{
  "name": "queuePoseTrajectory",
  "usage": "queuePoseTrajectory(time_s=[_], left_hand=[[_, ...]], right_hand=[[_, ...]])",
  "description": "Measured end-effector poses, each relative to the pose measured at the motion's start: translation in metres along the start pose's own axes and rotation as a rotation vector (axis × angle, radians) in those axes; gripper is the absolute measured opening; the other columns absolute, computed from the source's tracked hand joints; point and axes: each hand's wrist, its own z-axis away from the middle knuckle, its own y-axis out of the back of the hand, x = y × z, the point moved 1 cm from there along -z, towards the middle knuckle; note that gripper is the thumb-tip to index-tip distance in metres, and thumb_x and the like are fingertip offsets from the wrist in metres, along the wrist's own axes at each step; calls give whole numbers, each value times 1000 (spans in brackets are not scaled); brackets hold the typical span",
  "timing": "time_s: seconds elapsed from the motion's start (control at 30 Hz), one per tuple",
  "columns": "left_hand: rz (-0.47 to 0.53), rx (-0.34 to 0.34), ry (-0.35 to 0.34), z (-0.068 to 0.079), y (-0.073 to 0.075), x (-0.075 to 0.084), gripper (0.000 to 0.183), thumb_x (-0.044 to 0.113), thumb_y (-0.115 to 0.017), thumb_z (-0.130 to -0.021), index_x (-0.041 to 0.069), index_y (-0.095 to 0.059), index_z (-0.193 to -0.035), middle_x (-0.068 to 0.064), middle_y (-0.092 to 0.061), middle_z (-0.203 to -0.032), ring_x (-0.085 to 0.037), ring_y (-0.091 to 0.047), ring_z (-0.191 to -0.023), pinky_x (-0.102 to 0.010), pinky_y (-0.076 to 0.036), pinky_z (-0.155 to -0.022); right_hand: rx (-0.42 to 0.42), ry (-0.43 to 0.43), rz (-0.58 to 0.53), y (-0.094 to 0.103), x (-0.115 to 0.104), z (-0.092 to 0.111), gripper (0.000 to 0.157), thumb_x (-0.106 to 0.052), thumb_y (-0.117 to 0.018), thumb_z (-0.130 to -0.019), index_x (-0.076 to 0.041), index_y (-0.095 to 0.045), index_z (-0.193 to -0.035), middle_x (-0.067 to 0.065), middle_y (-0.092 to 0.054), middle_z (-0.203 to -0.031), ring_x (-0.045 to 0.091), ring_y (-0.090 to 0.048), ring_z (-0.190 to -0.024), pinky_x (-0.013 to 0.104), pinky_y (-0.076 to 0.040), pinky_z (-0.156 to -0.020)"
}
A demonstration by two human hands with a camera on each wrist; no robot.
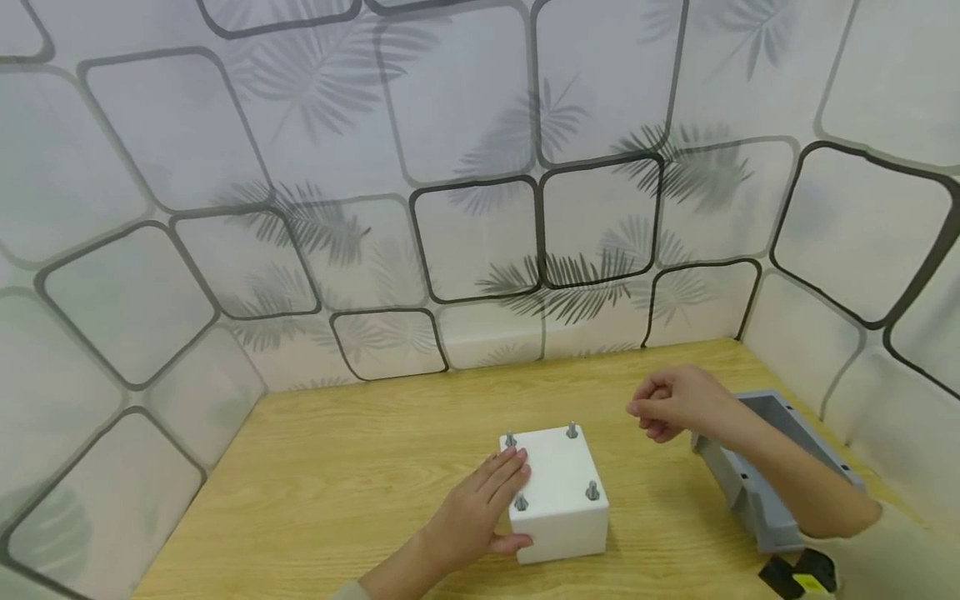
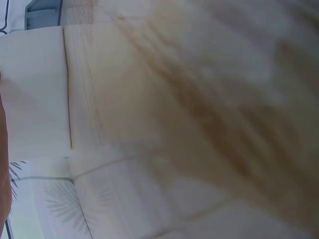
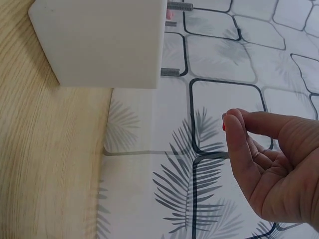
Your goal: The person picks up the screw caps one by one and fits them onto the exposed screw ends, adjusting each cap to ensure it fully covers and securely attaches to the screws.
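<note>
A white box-shaped block (image 1: 558, 475) stands on the table, with several threaded metal bolts (image 1: 592, 490) sticking up from its top. My left hand (image 1: 472, 512) rests on the block's left side, with fairly straight fingers over the top and the thumb against the front face. In the left wrist view only a strip of that hand (image 2: 4, 164) shows beside the block (image 2: 37, 94). To the right of the block, my right hand (image 1: 678, 404) is raised above the table. Its thumb and index finger pinch a small red thing (image 3: 224, 127), mostly hidden by the fingertips.
A grey plastic bin (image 1: 750, 500) stands on the right of the wooden table (image 1: 337, 467), partly under my right forearm. A black and yellow item (image 1: 802, 575) is by the right sleeve. Patterned curtain-like walls (image 1: 480, 242) enclose the table's back and sides.
</note>
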Motion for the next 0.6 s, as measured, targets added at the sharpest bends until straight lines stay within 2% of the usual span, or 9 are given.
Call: queuePoseTrajectory(time_s=[0.4, 0.6], left_hand=[[6, -13, 3, 0, 0, -1, 74, 59, -51, -88, -3, -52, -128, -18, -53, -134, -30, -49, -126, -39, -43, -103], [-8, -13, -2, 0, 1, -2, 74, 60, -52, -87, -2, -53, -128, -17, -54, -133, -29, -49, -126, -38, -43, -103]], right_hand=[[-67, 50, -47, -14, -12, -20, 23, -18, -68, -86, 3, -63, -94, 6, -66, -69, 21, -66, -64, 36, -59, -60], [-87, 46, -60, -19, -18, -25, 23, -19, -69, -86, 2, -63, -93, 8, -67, -71, 21, -66, -64, 36, -59, -60]])
